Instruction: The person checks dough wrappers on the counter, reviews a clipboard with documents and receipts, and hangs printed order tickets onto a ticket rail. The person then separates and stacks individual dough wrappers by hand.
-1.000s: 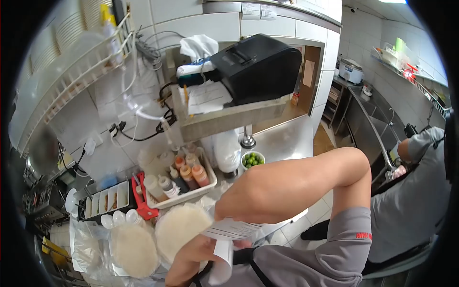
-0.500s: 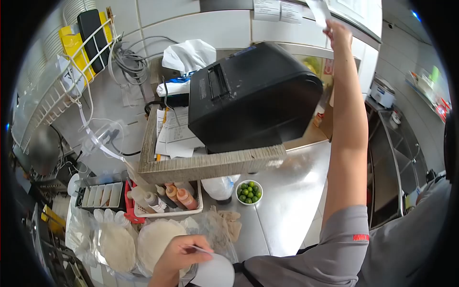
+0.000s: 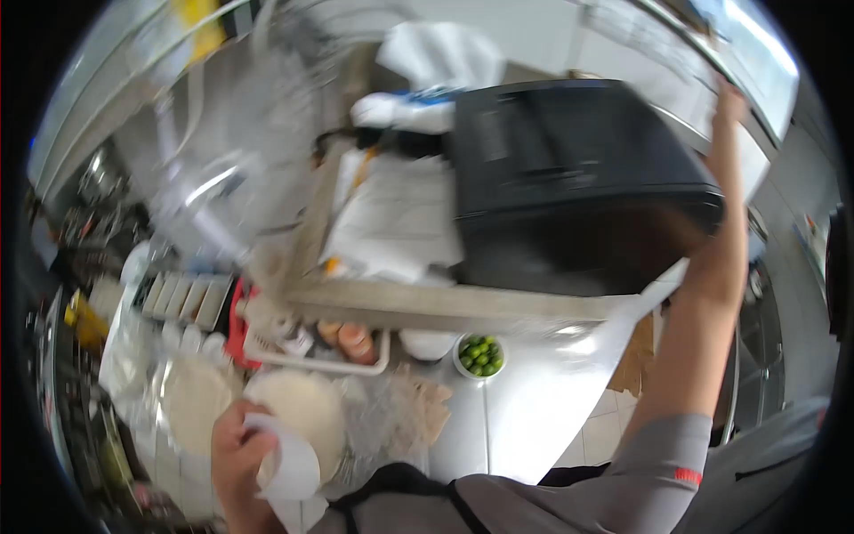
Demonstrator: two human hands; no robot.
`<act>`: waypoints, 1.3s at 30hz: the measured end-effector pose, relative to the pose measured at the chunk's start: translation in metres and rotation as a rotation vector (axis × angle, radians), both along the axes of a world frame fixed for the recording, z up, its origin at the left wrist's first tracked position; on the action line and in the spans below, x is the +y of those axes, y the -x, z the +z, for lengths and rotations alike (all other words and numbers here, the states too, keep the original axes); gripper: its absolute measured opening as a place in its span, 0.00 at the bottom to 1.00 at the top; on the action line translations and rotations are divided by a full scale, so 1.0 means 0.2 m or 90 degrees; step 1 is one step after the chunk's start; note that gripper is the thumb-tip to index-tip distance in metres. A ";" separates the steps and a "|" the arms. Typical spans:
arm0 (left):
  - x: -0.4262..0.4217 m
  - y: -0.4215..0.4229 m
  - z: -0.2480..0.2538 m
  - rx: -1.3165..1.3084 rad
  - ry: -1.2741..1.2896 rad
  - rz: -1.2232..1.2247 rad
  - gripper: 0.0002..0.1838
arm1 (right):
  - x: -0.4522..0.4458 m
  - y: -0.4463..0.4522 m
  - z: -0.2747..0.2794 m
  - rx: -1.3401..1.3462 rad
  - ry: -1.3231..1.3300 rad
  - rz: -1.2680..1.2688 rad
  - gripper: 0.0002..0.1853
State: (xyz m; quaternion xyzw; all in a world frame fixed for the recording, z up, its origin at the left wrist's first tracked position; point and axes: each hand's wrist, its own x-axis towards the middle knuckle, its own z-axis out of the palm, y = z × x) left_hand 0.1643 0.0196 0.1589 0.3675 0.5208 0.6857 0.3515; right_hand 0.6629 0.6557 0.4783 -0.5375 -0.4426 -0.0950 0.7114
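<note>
Low at the left, my left hand (image 3: 238, 454) is closed around a curled white paper slip (image 3: 294, 463), whose loose end hangs down. Close by lie two stacks of pale round flatbreads, one of them (image 3: 307, 414) just right of the hand. My right arm stretches far up, past a black receipt printer (image 3: 569, 142). At its end my right hand (image 3: 729, 102) is raised against the rail (image 3: 689, 53) on the upper wall. Its fingers are small and blurred, so I cannot see whether they hold anything.
The printer stands on a raised shelf (image 3: 445, 303) with papers (image 3: 391, 214). Below are a bowl of limes (image 3: 480, 356), a basket of sauce bottles (image 3: 356, 343), a container with compartments (image 3: 187, 298) and plastic bags (image 3: 382, 418) on a steel counter (image 3: 534, 418). Another person's grey clothing (image 3: 765, 472) shows at right.
The view has swung, shifting the printer rightward. My left hand has moved left with its paper slip. The white slip seen in my raised right hand before can no longer be made out there.
</note>
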 end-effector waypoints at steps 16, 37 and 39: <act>-0.89 0.70 -0.24 -0.327 -0.057 -0.283 0.06 | -2.80 1.64 -1.11 -0.514 -0.496 0.975 0.09; -2.72 2.64 -0.57 -0.325 -0.083 0.222 0.29 | -4.73 5.21 -1.91 -0.645 0.372 1.708 0.08; -2.80 2.92 -0.55 -0.314 -0.090 0.308 0.24 | -4.84 5.51 -1.90 -0.539 0.383 1.740 0.08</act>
